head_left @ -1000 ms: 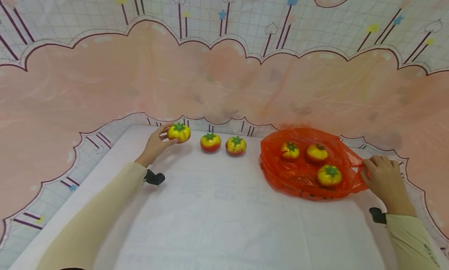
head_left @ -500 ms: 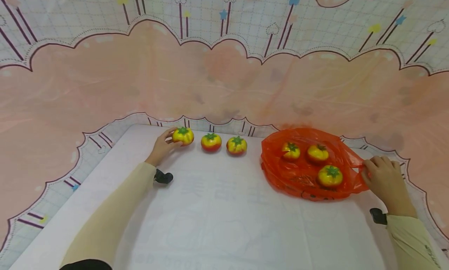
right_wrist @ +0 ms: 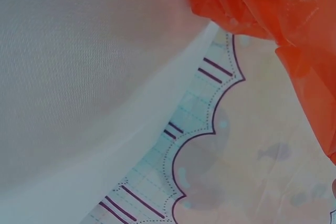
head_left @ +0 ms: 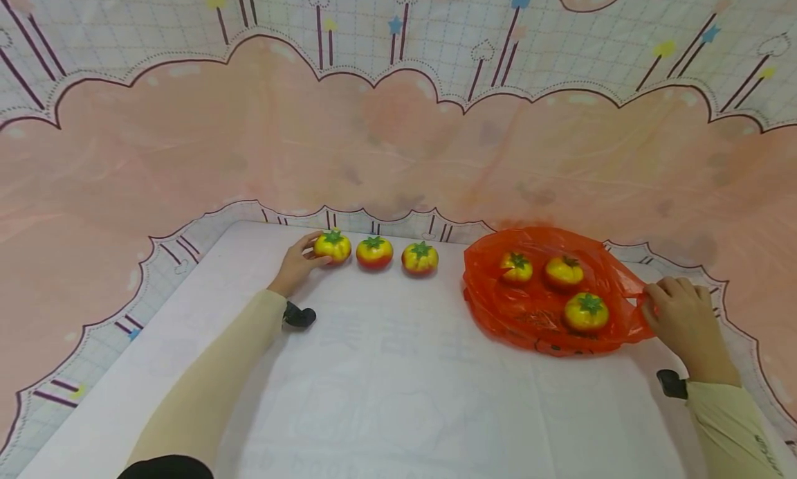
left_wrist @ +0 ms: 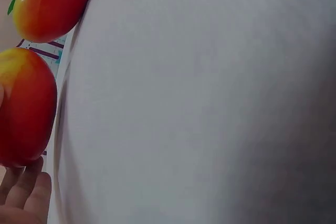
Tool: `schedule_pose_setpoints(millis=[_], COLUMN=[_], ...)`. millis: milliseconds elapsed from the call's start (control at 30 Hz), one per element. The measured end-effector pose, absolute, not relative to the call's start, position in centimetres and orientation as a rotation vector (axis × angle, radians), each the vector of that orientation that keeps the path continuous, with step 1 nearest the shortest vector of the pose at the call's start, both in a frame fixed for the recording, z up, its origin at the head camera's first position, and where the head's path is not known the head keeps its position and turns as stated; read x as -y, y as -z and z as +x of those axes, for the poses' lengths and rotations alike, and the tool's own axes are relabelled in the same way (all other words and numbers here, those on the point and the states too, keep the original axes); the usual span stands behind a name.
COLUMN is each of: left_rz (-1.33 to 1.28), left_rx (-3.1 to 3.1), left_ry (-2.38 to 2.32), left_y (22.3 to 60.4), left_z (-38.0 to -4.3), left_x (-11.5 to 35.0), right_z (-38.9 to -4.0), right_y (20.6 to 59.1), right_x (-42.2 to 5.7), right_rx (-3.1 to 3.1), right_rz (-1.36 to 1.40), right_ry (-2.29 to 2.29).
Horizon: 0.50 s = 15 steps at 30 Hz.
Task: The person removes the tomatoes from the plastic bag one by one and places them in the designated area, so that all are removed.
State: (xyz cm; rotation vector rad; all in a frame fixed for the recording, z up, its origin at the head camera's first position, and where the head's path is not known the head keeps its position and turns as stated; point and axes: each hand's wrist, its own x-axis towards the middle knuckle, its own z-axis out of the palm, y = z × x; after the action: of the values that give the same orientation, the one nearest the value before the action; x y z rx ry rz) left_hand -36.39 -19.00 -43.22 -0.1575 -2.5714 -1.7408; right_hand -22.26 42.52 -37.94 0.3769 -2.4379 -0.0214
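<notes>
My left hand (head_left: 295, 266) holds a yellow-and-red toy tomato (head_left: 333, 248) with a green leafy top, thumb in front and fingers behind. It sits at the left end of a row, close beside a second tomato (head_left: 374, 254), with a third tomato (head_left: 420, 259) to the right. In the left wrist view, the held tomato (left_wrist: 29, 108) shows its red underside above the fingers (left_wrist: 37, 198). My right hand (head_left: 688, 327) pinches the handle of a red plastic bag (head_left: 498, 323). Inside the bag's wide mouth lie three more tomatoes (head_left: 585, 313).
A white-covered table (head_left: 398, 396) lies under everything. Behind it hangs a pink patterned cloth (head_left: 373, 154), which also shows past the table's left and right edges. In the right wrist view, the bag (right_wrist: 252, 3) hangs near the table edge.
My left hand has moved right and slightly down with its tomato, bringing it close to the second tomato in the row. The right hand and the bag have stayed in place.
</notes>
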Motion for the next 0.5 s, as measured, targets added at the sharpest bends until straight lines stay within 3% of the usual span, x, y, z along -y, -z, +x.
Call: schedule_pose_setpoints(millis=[500], left_rz=[-0.137], left_rx=[2.606], left_ry=[1.807], left_y=[42.97], left_z=[-36.35], left_x=[18.89], right_z=[-22.34], right_y=[37.86], right_x=[-42.35], right_rx=[2.449], right_rz=[0.366], right_ry=[0.025])
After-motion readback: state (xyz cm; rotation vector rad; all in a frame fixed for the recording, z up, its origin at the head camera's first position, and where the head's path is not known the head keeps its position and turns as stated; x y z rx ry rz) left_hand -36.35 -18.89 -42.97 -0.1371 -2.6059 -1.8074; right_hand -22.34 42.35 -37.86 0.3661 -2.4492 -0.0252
